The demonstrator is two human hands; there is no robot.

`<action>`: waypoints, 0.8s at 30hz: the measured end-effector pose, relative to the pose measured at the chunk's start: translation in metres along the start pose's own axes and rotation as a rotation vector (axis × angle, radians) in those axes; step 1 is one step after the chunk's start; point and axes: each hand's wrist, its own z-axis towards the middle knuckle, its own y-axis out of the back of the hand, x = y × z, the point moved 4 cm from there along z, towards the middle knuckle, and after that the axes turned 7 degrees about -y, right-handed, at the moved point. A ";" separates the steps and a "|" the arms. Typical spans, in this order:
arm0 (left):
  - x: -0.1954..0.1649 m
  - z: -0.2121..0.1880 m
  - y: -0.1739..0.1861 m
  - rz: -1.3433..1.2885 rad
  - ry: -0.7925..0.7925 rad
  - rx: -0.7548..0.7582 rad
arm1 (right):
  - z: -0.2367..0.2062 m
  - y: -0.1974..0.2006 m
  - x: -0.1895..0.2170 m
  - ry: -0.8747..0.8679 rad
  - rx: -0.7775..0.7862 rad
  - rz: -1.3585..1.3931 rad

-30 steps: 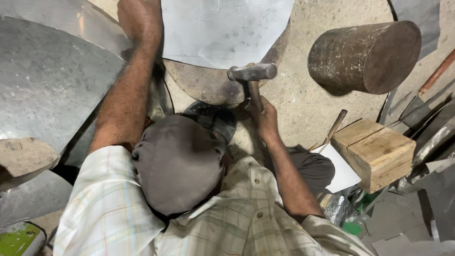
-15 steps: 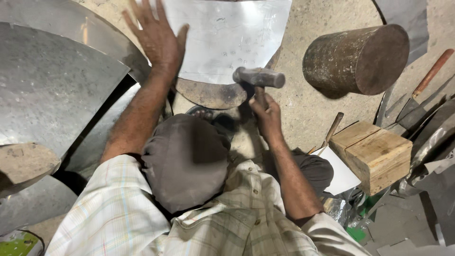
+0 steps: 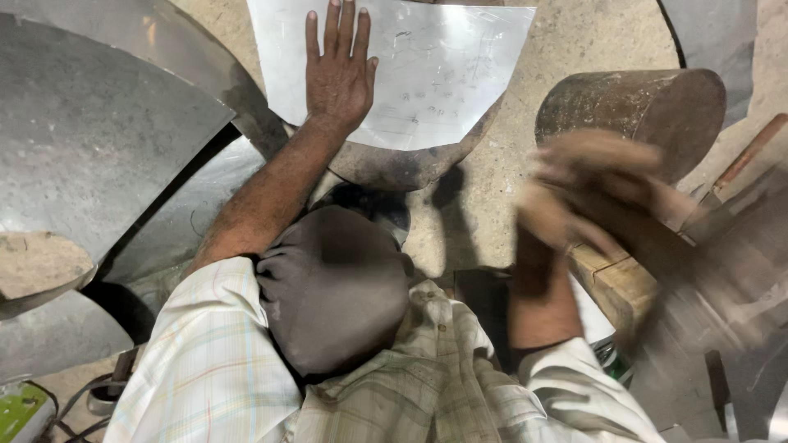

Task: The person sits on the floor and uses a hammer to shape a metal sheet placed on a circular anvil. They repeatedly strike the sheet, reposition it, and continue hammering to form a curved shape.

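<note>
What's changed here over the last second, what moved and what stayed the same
The left hand slid onto the cut metal sheet and now lies flat, fingers spread. The right hand, which held a hammer upright by the round block, swung right into a blur; whether it grips the hammer cannot be told. The rusty cylinder and sheet kept their places.

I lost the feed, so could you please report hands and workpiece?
Left hand flat on metal sheet. Right hand motion-blurred, grip unclear. Rusty cylinder beside sheet.

Bright overhead light, heavy motion blur at right
Glare whitens the metal sheet (image 3: 427,66); the right hand (image 3: 591,189) smears into streaks, while the left hand (image 3: 338,74) stays sharp.
</note>
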 end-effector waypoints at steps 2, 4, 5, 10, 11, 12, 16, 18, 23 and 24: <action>-0.002 0.003 0.006 0.006 -0.011 -0.005 | -0.045 -0.036 -0.075 -0.676 0.335 -0.496; -0.001 0.004 0.002 -0.256 0.031 0.141 | -0.076 -0.028 -0.115 -0.968 0.487 -0.584; -0.001 0.007 -0.002 -0.383 0.040 0.198 | -0.080 -0.016 -0.119 -0.881 0.401 -0.514; -0.002 0.014 -0.005 -0.115 0.003 0.053 | -0.107 0.036 -0.103 -0.830 0.292 -0.252; -0.001 0.014 -0.007 -0.161 0.013 0.080 | -0.117 0.036 -0.094 -0.749 0.320 -0.250; -0.002 0.016 -0.006 -0.082 -0.006 0.042 | -0.128 0.033 -0.087 -0.678 0.341 -0.251; 0.017 0.025 -0.002 -0.190 0.057 0.213 | -0.186 0.024 -0.081 -0.988 0.357 -0.430; 0.039 0.027 0.005 -0.230 0.159 0.313 | -0.197 0.018 -0.074 -0.919 0.385 -0.492; 0.108 0.015 0.040 -0.102 0.369 0.263 | -0.190 0.013 -0.063 -1.026 0.445 -0.650; 0.119 0.012 0.044 -0.159 0.420 0.300 | -0.188 0.012 -0.061 -1.049 0.490 -0.693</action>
